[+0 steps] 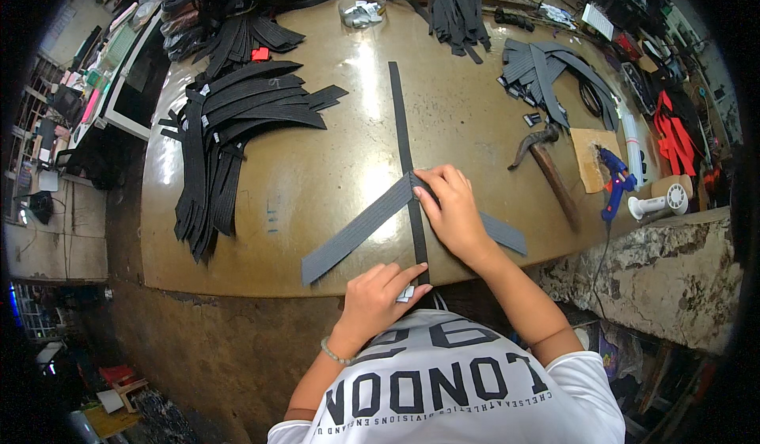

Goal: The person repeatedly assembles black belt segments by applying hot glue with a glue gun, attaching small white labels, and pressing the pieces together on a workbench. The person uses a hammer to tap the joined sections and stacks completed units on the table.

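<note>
A narrow black strap [400, 119] lies lengthwise down the middle of the table, its near end at the front edge. My left hand [378, 300] pinches that near end between thumb and forefinger; a small white tag [405, 294] shows beside the fingers. A wider grey ribbed strap [356, 226] forms an upside-down V, its peak on the black strap. My right hand [450, 210] is closed on this peak, thumb and forefinger pressed at the fold. The right leg of the grey strap passes partly out of sight under my right hand and wrist.
Bundled black straps [237, 119] cover the table's left side, with another bundle [455, 9] at the back. To the right are grey straps [546, 68], a hammer [550, 171], a blue glue gun [616, 181], brown cardboard [590, 155] and a white spool [661, 200]. A clear tub [362, 10] stands behind.
</note>
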Tool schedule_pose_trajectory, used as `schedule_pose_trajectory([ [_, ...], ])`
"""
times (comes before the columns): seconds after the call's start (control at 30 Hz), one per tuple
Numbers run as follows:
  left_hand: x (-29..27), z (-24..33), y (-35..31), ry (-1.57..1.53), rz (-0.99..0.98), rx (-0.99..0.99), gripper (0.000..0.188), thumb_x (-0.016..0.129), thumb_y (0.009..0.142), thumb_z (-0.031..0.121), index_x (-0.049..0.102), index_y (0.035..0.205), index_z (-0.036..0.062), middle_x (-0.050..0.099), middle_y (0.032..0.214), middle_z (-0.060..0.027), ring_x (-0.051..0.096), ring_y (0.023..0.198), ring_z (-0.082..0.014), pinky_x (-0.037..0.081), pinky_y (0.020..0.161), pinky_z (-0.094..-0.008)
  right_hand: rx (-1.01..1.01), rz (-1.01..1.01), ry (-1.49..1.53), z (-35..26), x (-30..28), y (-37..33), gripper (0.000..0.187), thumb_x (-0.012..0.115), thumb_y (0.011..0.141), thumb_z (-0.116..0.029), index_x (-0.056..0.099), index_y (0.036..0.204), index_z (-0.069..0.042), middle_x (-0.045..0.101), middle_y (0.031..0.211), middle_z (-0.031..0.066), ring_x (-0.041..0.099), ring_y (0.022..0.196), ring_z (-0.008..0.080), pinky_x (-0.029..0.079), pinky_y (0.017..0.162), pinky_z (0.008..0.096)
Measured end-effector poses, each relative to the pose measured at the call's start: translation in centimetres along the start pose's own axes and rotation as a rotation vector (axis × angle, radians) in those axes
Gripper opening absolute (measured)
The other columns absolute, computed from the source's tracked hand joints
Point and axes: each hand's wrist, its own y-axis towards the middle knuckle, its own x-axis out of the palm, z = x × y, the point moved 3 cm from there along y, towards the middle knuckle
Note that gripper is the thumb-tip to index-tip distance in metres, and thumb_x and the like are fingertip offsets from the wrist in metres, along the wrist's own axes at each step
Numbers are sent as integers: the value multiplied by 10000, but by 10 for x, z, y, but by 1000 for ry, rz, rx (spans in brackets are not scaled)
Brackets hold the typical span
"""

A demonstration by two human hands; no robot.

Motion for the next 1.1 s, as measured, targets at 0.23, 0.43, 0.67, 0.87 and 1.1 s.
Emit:
schedule_pose_trajectory([
  [0.23,-18,5,22,-63,-288,-133,263,762,800,293,719,979,105,568,682,-78,615,630,-268,486,554,-363,-110,-59,-169,-5,-2,-1,275,649,840,-104,669,1112,-68,580,1085,90,543,997,290,428,889,410],
  [0.43,-6,-30,64,188,66,-161,288,651,873,182,669,1159,156,594,830,-79,630,746,-270,505,602,-393,-213,-152,-464,-18,-8,0,280,630,845,-170,672,1109,-88,582,1104,97,522,1061,291,406,932,432],
  [0.67,2,-36,61,168,101,-198,310,641,889,178,668,1197,193,515,767,-93,590,698,-278,482,617,-390,454,1001,-506,103,-179,-63,598,800,811,-317,492,1196,22,433,1186,139,421,1155,293,331,1045,445],
  [0.87,3,-40,61,151,88,-225,280,645,893,200,671,1171,175,554,772,-89,611,715,-279,486,621,-388,435,678,-122,190,-236,-68,536,738,877,-337,518,1227,4,621,1046,105,607,940,230,490,858,346],
  [1.1,4,-41,62,85,157,-251,268,662,885,219,653,1131,113,627,834,-99,635,739,-290,497,630,-388,158,-89,136,31,-133,12,443,699,901,-330,528,1173,-25,687,986,108,672,840,175,534,683,343],
])
